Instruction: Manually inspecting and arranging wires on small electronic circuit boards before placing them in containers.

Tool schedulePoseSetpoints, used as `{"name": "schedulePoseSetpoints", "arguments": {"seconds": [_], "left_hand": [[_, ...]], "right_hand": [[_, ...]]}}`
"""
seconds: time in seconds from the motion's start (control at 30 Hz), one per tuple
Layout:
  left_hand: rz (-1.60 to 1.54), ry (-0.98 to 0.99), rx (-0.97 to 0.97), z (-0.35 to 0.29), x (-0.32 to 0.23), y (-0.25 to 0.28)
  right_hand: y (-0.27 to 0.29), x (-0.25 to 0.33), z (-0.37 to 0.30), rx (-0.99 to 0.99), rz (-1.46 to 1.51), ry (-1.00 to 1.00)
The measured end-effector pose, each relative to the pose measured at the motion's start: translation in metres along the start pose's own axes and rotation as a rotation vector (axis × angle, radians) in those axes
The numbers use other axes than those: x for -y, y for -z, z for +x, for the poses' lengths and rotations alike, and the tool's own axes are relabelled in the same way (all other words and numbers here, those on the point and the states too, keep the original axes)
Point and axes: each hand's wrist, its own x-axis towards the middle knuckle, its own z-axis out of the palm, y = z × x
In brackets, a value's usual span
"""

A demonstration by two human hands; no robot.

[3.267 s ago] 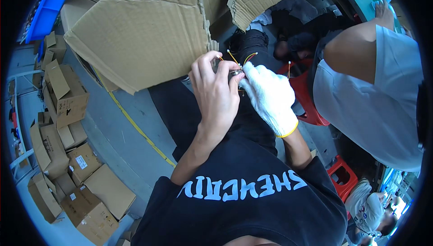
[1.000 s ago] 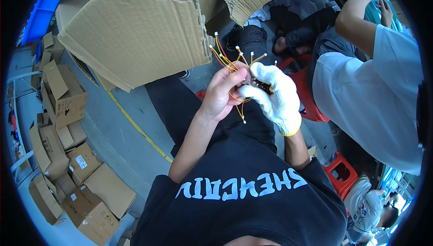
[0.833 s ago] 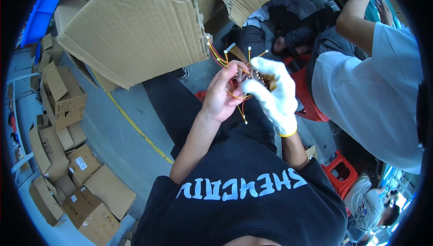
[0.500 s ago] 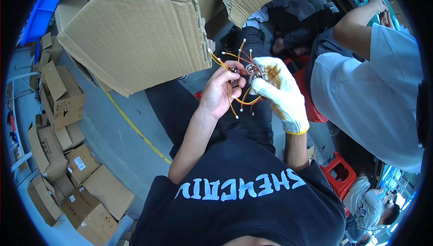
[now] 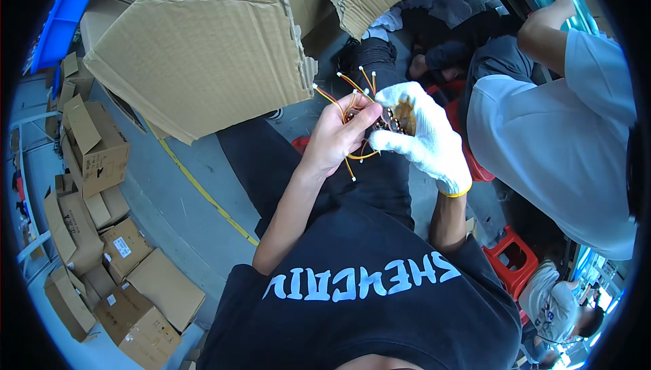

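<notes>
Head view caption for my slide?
Bare left hand and gloved right hand hold small wired parts near torn cardboard.

Extends the left forearm (image 5: 291,207) diagonally up and rightward, and the right forearm (image 5: 449,219) almost straight up. Holds the bare left hand (image 5: 332,136) just beside the right hand (image 5: 430,136), which wears a white knit glove (image 5: 439,156) with a yellow-edged cuff (image 5: 460,192). Points the left thumb (image 5: 369,113) rightward in a pinch. Curves the gloved fingers (image 5: 401,92) and right thumb (image 5: 393,141) into a C facing left.
</notes>
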Motion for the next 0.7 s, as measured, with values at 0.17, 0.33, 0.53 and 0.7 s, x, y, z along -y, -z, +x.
{"name": "schedulePoseSetpoints", "arguments": {"seconds": [0.17, 0.33, 0.53, 0.7], "left_hand": [[-0.259, -0.048, 0.018, 0.005, 0.008, 0.007], [-0.585, 0.056, 0.027, 0.006, 0.015, 0.000], [-0.424, -0.069, -0.019, 0.004, 0.016, 0.006], [-0.376, 0.017, 0.028, 0.002, 0.013, 0.000]], "right_hand": [[-0.012, -0.012, 0.005, -0.085, 0.390, 0.031], [-0.027, -0.017, 0.005, -0.284, 0.592, -0.017], [-0.022, -0.018, 0.003, -0.333, 0.542, 0.033], [-0.012, -0.013, 0.004, -0.216, 0.121, 0.092]]}}
